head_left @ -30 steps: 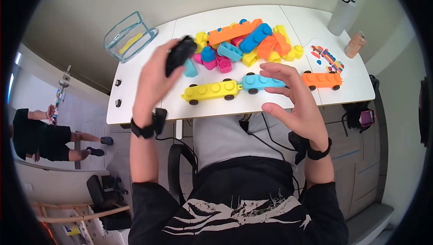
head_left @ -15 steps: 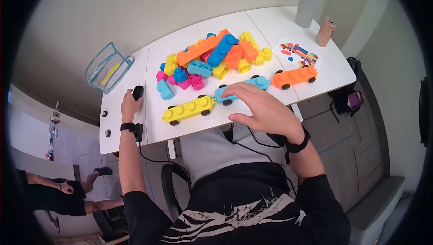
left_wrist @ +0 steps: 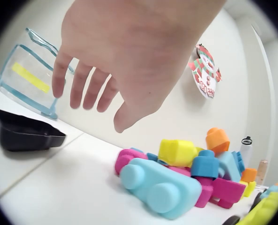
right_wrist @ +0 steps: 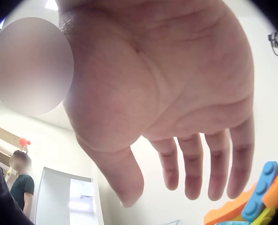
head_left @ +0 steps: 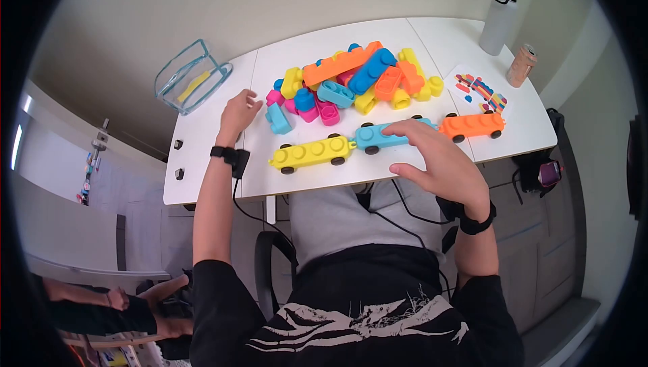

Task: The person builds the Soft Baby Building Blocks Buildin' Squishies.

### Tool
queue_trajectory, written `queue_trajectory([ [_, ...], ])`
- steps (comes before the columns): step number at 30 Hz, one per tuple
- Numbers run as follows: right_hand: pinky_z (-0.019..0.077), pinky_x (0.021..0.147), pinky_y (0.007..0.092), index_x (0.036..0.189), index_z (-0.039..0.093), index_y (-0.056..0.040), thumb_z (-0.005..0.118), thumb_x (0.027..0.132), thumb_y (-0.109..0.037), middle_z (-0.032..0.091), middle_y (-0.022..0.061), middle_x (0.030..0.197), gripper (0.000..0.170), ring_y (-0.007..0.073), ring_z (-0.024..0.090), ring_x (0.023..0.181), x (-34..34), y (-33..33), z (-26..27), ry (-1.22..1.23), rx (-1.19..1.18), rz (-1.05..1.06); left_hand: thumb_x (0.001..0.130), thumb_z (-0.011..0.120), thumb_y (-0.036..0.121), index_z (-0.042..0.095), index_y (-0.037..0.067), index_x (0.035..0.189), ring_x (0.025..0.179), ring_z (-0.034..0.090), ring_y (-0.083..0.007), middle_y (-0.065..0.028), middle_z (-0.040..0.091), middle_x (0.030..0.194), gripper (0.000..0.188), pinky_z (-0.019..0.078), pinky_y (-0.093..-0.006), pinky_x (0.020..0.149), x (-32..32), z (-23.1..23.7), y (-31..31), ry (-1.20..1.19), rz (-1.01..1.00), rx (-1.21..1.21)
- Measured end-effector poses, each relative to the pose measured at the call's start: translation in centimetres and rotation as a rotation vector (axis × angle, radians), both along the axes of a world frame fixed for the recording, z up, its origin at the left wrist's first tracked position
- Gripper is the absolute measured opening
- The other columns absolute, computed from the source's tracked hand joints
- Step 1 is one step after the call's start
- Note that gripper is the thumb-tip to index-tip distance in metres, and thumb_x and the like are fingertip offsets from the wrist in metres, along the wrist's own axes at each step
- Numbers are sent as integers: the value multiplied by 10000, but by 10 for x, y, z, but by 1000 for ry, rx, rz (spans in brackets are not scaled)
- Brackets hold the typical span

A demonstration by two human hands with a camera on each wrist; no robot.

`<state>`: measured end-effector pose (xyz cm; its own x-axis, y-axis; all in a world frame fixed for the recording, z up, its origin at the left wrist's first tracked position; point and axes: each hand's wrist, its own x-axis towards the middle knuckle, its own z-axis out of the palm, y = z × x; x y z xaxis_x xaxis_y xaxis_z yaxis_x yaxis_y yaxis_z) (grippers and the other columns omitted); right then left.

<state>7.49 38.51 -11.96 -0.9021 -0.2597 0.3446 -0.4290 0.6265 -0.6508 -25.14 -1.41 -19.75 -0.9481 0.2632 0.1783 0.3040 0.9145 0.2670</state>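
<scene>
Loosely, the left hand [head_left: 239, 114] hangs near a light-blue block [head_left: 277, 120] and a black tray [left_wrist: 26, 137], fingers slightly bent, holding nothing. The right hand [head_left: 444, 166], its grasp equally free, stretches by the light-blue car [head_left: 371, 139], thumb spread; that car stands between the yellow car [head_left: 310, 153] and orange car [head_left: 472, 125].

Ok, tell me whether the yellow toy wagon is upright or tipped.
Upright: in the head view, the yellow toy wagon has its studs facing up and its black wheels down at the white table.

Blocks [head_left: 370, 74] behind train [head_left: 372, 137], can [head_left: 521, 67] before bottle [head_left: 498, 28]
</scene>
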Motion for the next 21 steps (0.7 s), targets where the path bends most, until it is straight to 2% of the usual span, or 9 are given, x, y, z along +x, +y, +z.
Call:
queue_trajectory([
  [1, 510, 1031, 436, 1346, 597, -49, 773, 930, -213, 664, 142, 1312, 480, 356, 624, 1230, 1, 0, 0, 1, -9, -8, 891, 809, 434, 666, 76, 1320, 1095, 740, -335, -174, 750, 1222, 577, 590, -430, 920, -7, 0, 7, -129, -48, 70],
  [4, 512, 1028, 438, 1340, 601, -47, 774, 932, -222, 670, 145, 1312, 477, 356, 626, 1229, 2, 0, 1, 21, 11, -9, 880, 810, 500, 690, 61, 1289, 1018, 763, -329, -170, 781, 1130, 612, 599, -407, 888, -23, -8, 24, -167, 47, -14],
  [7, 542, 994, 412, 1374, 600, -53, 795, 936, -225, 660, 125, 1352, 509, 318, 648, 1209, 1, 5, 0, -13, 43, -17, 856, 811, 545, 718, 32, 1241, 1023, 766, -320, -173, 785, 1116, 648, 602, -400, 882, -33, -10, 38, -275, 144, 5],
  [10, 543, 991, 411, 1371, 601, -51, 794, 936, -221, 661, 128, 1347, 505, 319, 648, 1207, 0, 5, 0, -7, 39, -16, 834, 817, 546, 726, 8, 1223, 1024, 767, -317, -189, 784, 1110, 670, 602, -402, 893, -42, -8, 46, -402, 146, 17],
  [14, 545, 986, 409, 1368, 602, -49, 795, 933, -213, 664, 129, 1338, 504, 321, 651, 1192, -1, 7, -4, 3, 45, -17, 836, 811, 532, 725, 6, 1220, 1026, 767, -315, -194, 783, 1112, 657, 603, -398, 895, -52, -18, 42, -311, 95, -39],
  [17, 546, 983, 407, 1365, 604, -46, 797, 928, -209, 667, 132, 1327, 505, 322, 656, 1176, 0, 8, -3, -16, 66, -40, 821, 826, 503, 718, 0, 1216, 1033, 768, -317, -192, 784, 1125, 648, 600, -385, 900, -57, -21, 27, -140, 86, -22],
  [19, 548, 977, 399, 1361, 607, -46, 798, 924, -209, 669, 138, 1317, 504, 320, 658, 1162, 1, 10, -4, -5, 51, -57, 812, 845, 451, 701, 10, 1222, 1025, 758, -303, -171, 779, 1114, 620, 592, -384, 895, -58, -16, 12, -144, 91, 164],
  [20, 548, 977, 399, 1361, 607, -46, 798, 924, -209, 669, 138, 1317, 504, 320, 658, 1162, 1, 11, -4, -4, 48, -57, 812, 845, 451, 701, 10, 1222, 1025, 758, -303, -171, 779, 1114, 620, 592, -384, 895, -50, -8, 10, -144, 91, 161],
  [21, 545, 983, 402, 1361, 609, -46, 797, 924, -211, 669, 142, 1319, 503, 324, 657, 1169, 1, 13, -3, -19, 63, -66, 815, 850, 422, 692, 20, 1224, 1015, 748, -286, -156, 769, 1105, 594, 587, -377, 892, -41, 0, 4, -84, -5, 186],
])
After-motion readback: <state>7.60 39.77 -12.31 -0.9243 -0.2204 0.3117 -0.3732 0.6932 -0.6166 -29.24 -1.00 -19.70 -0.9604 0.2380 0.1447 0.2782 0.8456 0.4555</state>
